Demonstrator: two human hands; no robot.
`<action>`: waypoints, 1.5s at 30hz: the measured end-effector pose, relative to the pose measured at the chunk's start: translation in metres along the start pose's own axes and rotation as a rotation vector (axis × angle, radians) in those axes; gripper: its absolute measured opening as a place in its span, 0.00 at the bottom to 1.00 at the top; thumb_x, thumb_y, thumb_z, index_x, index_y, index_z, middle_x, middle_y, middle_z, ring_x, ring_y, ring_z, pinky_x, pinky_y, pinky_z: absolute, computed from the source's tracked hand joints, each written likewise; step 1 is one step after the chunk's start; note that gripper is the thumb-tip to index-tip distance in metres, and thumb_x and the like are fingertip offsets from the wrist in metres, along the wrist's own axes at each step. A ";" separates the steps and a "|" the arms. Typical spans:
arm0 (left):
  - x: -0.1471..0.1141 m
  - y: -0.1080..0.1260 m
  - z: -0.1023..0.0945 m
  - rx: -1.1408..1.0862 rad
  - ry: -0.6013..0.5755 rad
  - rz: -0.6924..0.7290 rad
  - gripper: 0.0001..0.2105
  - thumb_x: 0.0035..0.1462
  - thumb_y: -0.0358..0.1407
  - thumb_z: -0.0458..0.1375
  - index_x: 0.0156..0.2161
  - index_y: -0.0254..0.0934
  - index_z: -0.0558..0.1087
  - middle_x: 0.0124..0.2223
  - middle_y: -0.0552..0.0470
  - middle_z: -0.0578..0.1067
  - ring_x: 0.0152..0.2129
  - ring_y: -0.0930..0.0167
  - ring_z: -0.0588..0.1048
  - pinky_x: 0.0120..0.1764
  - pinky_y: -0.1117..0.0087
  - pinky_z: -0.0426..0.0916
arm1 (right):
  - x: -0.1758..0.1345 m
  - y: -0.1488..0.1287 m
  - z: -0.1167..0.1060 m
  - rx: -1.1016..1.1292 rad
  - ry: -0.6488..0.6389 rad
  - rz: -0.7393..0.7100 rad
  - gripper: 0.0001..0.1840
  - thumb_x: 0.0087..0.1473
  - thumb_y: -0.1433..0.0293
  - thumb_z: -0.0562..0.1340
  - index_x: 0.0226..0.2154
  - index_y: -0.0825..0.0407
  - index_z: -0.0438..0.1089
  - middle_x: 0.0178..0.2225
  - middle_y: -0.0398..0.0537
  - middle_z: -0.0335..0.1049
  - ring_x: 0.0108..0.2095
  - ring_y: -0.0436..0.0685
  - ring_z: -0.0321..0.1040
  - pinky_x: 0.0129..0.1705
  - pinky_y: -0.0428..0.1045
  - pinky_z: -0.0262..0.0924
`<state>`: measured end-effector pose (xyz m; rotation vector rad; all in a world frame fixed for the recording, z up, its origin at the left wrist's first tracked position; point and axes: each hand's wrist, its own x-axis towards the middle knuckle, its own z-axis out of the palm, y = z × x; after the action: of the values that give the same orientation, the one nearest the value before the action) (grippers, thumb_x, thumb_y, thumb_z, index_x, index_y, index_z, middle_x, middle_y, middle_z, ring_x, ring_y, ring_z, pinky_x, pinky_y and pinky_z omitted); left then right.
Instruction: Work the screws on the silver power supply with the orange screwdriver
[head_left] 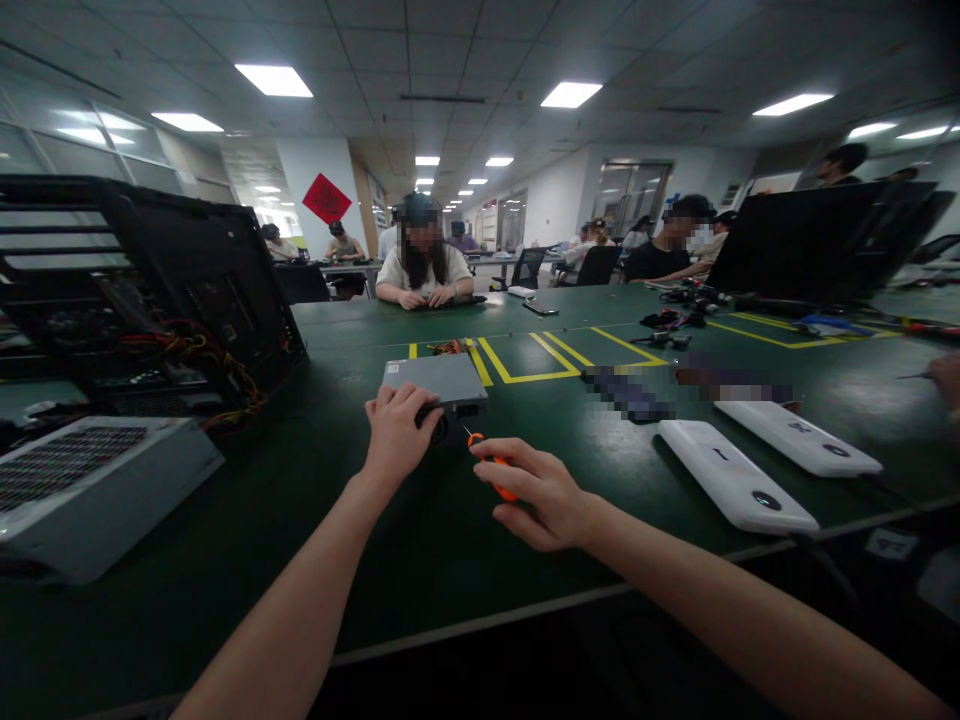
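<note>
Square light panels (274, 81) were set in the tiled ceiling of a wide room, and a red diamond-shaped decoration (327, 198) was mounted on a white pillar (296, 165). Across the foreground a dark green worktop (270, 540) was spread, marked with yellow lines (544, 377). Near its middle a small grey metal box (439, 376) with a black socket in its near face was placed, coloured wires (450, 347) being bunched behind it. This box was gripped by the left hand (399, 430), with the fingers bent over its top and the thumb set at the near face. By the right hand (536, 490) a screwdriver with an orange and black handle (504, 485) was pinched between fingers and thumb, its thin shaft pointed toward the box; whether the tip touched it could not be told. At the left, a larger grey metal box with a perforated panel (142, 500) was laid in front of an open black computer case (150, 290). At the right, two white rounded plastic devices (739, 480) were laid side by side, with tangled black cables (667, 320) placed farther back. Beyond the worktop, a person in a white top (442, 268) was seated.
</note>
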<state>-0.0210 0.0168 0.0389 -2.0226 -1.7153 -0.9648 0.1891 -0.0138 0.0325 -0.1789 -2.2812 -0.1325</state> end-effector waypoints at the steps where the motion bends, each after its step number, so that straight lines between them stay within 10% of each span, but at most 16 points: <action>1: -0.001 0.001 0.000 0.006 0.004 -0.011 0.06 0.53 0.37 0.54 0.36 0.42 0.71 0.37 0.51 0.72 0.38 0.63 0.63 0.38 0.61 0.54 | 0.000 0.000 0.000 0.012 -0.008 -0.011 0.16 0.56 0.68 0.50 0.47 0.56 0.58 0.46 0.60 0.61 0.47 0.57 0.63 0.41 0.50 0.64; 9: -0.003 0.007 -0.002 0.045 0.031 -0.004 0.05 0.53 0.37 0.53 0.35 0.41 0.69 0.37 0.50 0.71 0.40 0.63 0.64 0.40 0.61 0.54 | 0.002 -0.002 0.006 -0.005 0.151 0.041 0.16 0.51 0.63 0.60 0.39 0.52 0.56 0.40 0.55 0.67 0.39 0.54 0.69 0.35 0.47 0.65; 16: -0.002 0.009 -0.004 -0.022 0.016 0.084 0.08 0.53 0.31 0.51 0.39 0.40 0.67 0.43 0.50 0.71 0.42 0.65 0.65 0.46 0.61 0.52 | 0.004 -0.004 0.005 -0.057 -0.040 -0.036 0.17 0.56 0.62 0.53 0.45 0.53 0.60 0.44 0.58 0.63 0.40 0.55 0.67 0.37 0.48 0.64; 23: -0.004 0.014 0.001 -0.085 -0.077 0.187 0.15 0.48 0.28 0.54 0.43 0.41 0.67 0.47 0.49 0.68 0.46 0.64 0.62 0.48 0.62 0.53 | 0.003 -0.002 0.012 0.098 0.128 0.070 0.22 0.48 0.57 0.62 0.40 0.51 0.54 0.39 0.55 0.67 0.39 0.54 0.69 0.36 0.47 0.65; 39: -0.005 0.013 0.010 -0.130 -0.058 0.176 0.04 0.52 0.34 0.56 0.30 0.43 0.73 0.46 0.52 0.68 0.44 0.65 0.63 0.46 0.61 0.54 | 0.006 -0.007 0.009 0.058 -0.025 0.010 0.21 0.53 0.60 0.56 0.46 0.54 0.57 0.42 0.56 0.64 0.41 0.55 0.67 0.36 0.47 0.64; 45: -0.004 0.013 0.011 -0.147 -0.045 0.140 0.10 0.51 0.32 0.56 0.40 0.43 0.69 0.46 0.51 0.69 0.44 0.66 0.64 0.46 0.62 0.54 | 0.005 -0.007 0.012 -0.003 0.028 -0.017 0.19 0.52 0.60 0.59 0.42 0.53 0.58 0.43 0.56 0.66 0.37 0.53 0.69 0.35 0.45 0.63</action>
<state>-0.0059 0.0176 0.0309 -2.2396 -1.5409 -1.0334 0.1759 -0.0183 0.0283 -0.1583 -2.2552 -0.1458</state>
